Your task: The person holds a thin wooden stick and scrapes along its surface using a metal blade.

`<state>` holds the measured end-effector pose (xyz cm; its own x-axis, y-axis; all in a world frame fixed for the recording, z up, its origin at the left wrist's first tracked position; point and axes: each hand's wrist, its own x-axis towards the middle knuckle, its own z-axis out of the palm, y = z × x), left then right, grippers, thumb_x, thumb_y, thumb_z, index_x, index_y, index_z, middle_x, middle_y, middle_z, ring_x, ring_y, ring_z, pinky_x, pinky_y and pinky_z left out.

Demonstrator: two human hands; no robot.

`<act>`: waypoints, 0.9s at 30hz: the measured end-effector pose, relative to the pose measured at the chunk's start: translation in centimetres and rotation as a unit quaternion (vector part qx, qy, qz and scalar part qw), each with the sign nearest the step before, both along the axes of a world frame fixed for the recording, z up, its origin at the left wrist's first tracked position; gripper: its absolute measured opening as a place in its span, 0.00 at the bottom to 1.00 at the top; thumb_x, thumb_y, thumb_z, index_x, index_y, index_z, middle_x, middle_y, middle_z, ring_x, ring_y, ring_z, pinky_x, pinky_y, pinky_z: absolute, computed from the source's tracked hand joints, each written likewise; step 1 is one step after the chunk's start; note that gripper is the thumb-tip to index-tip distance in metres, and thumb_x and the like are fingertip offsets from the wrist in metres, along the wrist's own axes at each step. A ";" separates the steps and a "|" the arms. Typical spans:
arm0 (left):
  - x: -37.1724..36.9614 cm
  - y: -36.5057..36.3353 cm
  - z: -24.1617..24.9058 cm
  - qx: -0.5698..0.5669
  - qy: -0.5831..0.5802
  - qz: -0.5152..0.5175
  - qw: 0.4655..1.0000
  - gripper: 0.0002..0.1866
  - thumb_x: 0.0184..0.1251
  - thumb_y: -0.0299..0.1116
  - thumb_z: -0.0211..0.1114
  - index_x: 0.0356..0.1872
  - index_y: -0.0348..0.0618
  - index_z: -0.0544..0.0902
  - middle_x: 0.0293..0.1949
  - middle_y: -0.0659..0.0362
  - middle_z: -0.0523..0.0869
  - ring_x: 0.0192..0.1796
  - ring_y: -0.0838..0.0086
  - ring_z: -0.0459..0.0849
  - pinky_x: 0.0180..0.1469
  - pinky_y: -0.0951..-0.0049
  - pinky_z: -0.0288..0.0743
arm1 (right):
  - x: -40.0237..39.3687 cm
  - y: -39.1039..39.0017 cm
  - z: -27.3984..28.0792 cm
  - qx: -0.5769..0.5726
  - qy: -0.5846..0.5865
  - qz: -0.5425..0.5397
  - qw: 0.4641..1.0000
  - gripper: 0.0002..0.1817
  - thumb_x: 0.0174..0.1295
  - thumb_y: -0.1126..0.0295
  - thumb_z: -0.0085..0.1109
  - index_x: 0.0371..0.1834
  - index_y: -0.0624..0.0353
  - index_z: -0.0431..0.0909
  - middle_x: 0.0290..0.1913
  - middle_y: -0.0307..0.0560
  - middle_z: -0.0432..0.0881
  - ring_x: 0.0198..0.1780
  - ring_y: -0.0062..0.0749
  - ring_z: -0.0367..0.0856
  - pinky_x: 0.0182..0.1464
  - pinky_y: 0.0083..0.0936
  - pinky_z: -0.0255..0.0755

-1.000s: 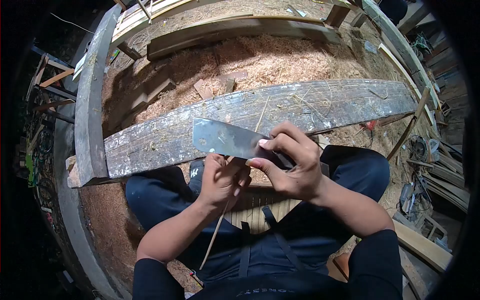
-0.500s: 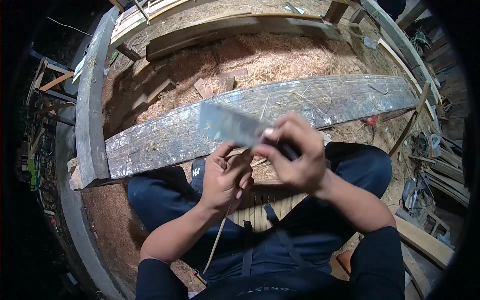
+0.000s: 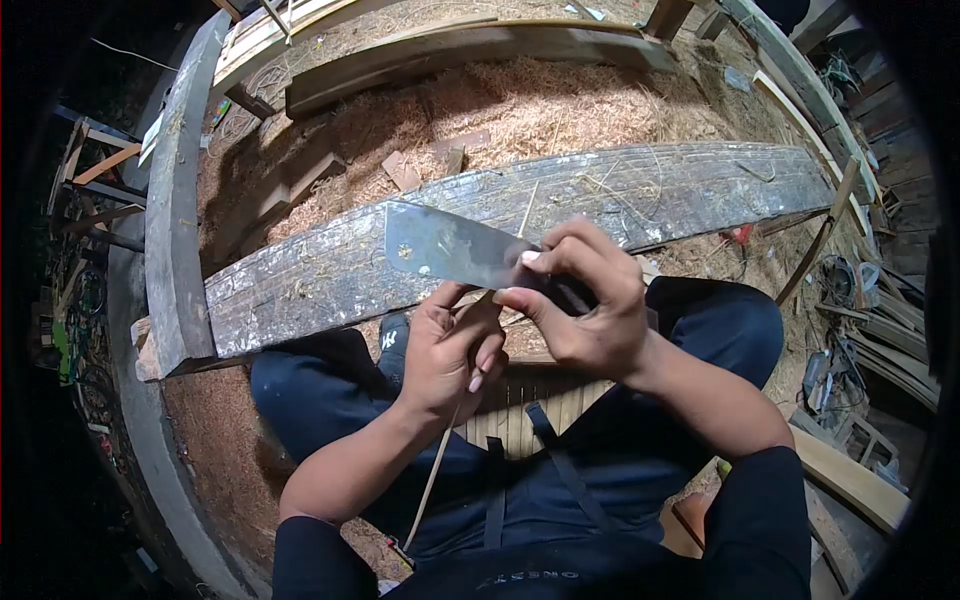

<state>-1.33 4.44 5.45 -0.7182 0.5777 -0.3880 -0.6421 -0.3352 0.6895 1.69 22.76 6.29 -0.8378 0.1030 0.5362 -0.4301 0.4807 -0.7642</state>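
Note:
My right hand (image 3: 600,310) is closed around the dark handle of a cleaver (image 3: 450,245). Its broad grey blade points left, with small pale flecks on it. Just below the blade, my left hand (image 3: 448,355) grips a thin pale strip of wood or cane (image 3: 433,485). The strip's lower end hangs down across my lap, while a thin length shows above the blade, slanting up over the plank. My right thumb lies close to the strip, near the blade's lower edge; whether it touches is hard to make out.
A long weathered plank (image 3: 330,270) lies across in front of my knees, with thin shavings on it. Wood shavings (image 3: 540,105) cover the ground beyond. A thick beam (image 3: 178,230) stands at left, and several boards and strips (image 3: 890,345) are stacked at right.
The cleaver blade was blurred by motion and now appears sharper, turned slightly and a little lower left. Both hands keep their holds and have shifted only slightly.

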 end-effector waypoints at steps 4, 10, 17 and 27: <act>0.2 -0.5 0.2 -0.016 0.029 -0.037 0.999 0.12 0.78 0.25 0.56 0.58 0.41 0.77 0.17 0.62 0.72 0.11 0.83 0.63 0.16 0.82 0.59 | 0.4 -0.3 0.5 0.003 0.030 0.010 0.999 0.14 0.51 0.74 0.78 0.33 0.68 0.79 0.34 0.51 0.79 0.30 0.34 0.83 0.30 0.28 0.77; 0.2 -0.5 0.3 0.016 -0.017 -0.021 1.000 0.12 0.78 0.24 0.54 0.58 0.41 0.77 0.19 0.62 0.73 0.12 0.82 0.64 0.15 0.82 0.59 | 0.3 -0.5 0.6 0.017 0.042 0.003 0.999 0.13 0.52 0.75 0.77 0.33 0.67 0.79 0.33 0.51 0.78 0.27 0.35 0.82 0.28 0.28 0.76; -0.1 0.5 1.0 -0.018 -0.040 0.012 0.999 0.11 0.77 0.25 0.52 0.57 0.44 0.74 0.17 0.63 0.69 0.11 0.82 0.60 0.12 0.82 0.54 | -0.1 -0.1 -0.6 0.030 -0.001 0.001 1.000 0.15 0.51 0.77 0.78 0.36 0.68 0.80 0.36 0.50 0.79 0.33 0.27 0.82 0.32 0.21 0.74; -0.1 -0.3 1.3 0.009 -0.037 -0.011 0.999 0.14 0.78 0.27 0.56 0.61 0.40 0.76 0.18 0.62 0.73 0.12 0.82 0.62 0.15 0.81 0.57 | -2.3 0.7 -1.6 -0.015 -0.003 -0.090 0.996 0.12 0.55 0.73 0.76 0.32 0.64 0.79 0.31 0.47 0.76 0.27 0.32 0.78 0.27 0.28 0.71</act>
